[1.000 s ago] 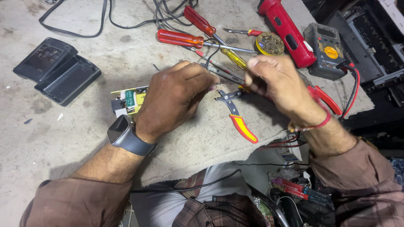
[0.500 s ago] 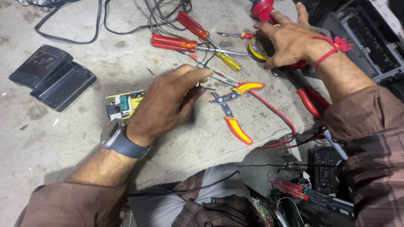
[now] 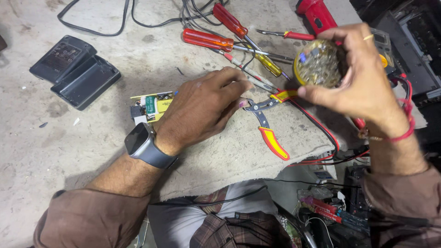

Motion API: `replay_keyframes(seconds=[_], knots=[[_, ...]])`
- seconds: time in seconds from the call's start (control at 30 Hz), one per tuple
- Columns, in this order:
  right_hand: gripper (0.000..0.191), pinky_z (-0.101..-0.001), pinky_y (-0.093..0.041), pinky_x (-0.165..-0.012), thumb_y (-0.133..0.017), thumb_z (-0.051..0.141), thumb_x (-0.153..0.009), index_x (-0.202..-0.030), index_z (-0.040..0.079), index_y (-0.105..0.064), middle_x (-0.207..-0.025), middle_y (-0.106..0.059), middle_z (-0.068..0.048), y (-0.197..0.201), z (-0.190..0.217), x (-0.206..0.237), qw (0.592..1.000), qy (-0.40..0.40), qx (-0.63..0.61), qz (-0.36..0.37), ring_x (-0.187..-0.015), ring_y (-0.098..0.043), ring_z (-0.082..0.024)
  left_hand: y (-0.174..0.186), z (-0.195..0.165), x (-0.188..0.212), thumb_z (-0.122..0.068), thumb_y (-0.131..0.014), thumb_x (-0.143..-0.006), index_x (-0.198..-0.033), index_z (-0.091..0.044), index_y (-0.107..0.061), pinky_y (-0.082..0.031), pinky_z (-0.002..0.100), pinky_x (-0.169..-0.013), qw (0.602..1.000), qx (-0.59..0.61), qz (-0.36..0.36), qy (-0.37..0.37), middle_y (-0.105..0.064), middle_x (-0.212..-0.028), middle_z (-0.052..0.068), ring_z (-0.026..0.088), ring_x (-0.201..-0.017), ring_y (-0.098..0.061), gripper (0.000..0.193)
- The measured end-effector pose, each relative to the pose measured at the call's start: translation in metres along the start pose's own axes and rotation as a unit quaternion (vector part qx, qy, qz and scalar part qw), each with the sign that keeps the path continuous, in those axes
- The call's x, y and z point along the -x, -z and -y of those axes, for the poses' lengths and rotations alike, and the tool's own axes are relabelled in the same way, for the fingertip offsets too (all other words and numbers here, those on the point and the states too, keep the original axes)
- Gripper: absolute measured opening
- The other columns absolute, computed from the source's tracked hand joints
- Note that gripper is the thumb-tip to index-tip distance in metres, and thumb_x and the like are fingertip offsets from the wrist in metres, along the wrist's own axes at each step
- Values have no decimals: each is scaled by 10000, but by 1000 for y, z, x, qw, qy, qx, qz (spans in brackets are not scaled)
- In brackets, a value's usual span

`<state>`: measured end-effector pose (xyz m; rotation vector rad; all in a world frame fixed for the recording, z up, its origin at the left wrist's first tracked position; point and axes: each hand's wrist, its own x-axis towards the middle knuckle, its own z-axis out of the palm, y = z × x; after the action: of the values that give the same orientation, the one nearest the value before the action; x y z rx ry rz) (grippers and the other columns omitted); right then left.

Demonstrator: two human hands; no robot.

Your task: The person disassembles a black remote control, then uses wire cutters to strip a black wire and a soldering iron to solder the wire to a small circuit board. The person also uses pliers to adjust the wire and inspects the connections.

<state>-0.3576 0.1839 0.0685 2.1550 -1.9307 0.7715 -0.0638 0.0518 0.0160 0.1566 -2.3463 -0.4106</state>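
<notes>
Round yellow tin [image 3: 318,63] — crusted, glinting — in right hand [image 3: 363,82].

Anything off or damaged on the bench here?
The black casing at upper left lies split open in two halves, and a bare circuit board sits by the left hand. The right hand holds a round yellow tin. Nothing spilled.

An electronics repair workshop; a stained, dusty worktop [image 3: 69,151] carries screwdrivers [image 3: 206,40], pliers [image 3: 268,133] and a bare circuit board [image 3: 154,104]. Cables [image 3: 151,20] trail along its far edge; a meter [image 3: 385,43] sits at its far right corner.
</notes>
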Motion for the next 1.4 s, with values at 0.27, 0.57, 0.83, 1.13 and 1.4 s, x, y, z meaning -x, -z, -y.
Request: replay_keyframes(seconds=[0.27,0.57,0.83,1.13,1.4], knots=[[912,-393,-493,-1101,-979,229,-700,-1432,-16,-492,-1355,-515,-177,-46,63,25,995,-14,-59,-80,-1272,-564,-291,3,-5,-3,-108,-714,-984,-1026,-3,-714,-549,412,-735,995,73,-41,56,-695,-994,116,302,-829,-700,113],[895,-407,-506,-1101,-979,171,-705,-1421,-8,-471,-1359,-505,-194,-69,88,27,991,36,-88,-96,-1273,-564,-325,3,-8,-3,-106,-757,-913,-929,18,-722,-543,370,-609,984,128,-70,103,-695,-795,136,247,-667,-712,130],[994,-404,-494,-1149,-991,171,-739,-1485,15,-353,-1403,-525,-200,-85,91,27,988,47,-117,-87,-1323,-573,-326,3,-8,0,-119,-759,-914,-887,22,-705,-538,411,-632,985,109,-83,102,-682,-796,145,294,-691,-702,153],[968,-414,-498,-1146,-984,154,-733,-1461,10,-362,-1410,-535,-209,-89,93,26,990,64,-102,-79,-1326,-572,-328,2,-6,2,-115,-762,-887,-840,10,-702,-528,448,-649,988,72,-84,108,-677,-788,155,331,-696,-682,146],[972,-433,-494,-1141,-984,157,-734,-1460,10,-355,-1406,-535,-217,-90,90,25,989,84,-99,-75,-1330,-567,-350,1,-4,2,-102,-762,-881,-837,14,-707,-536,429,-631,989,65,-74,114,-683,-778,141,299,-664,-686,135]])
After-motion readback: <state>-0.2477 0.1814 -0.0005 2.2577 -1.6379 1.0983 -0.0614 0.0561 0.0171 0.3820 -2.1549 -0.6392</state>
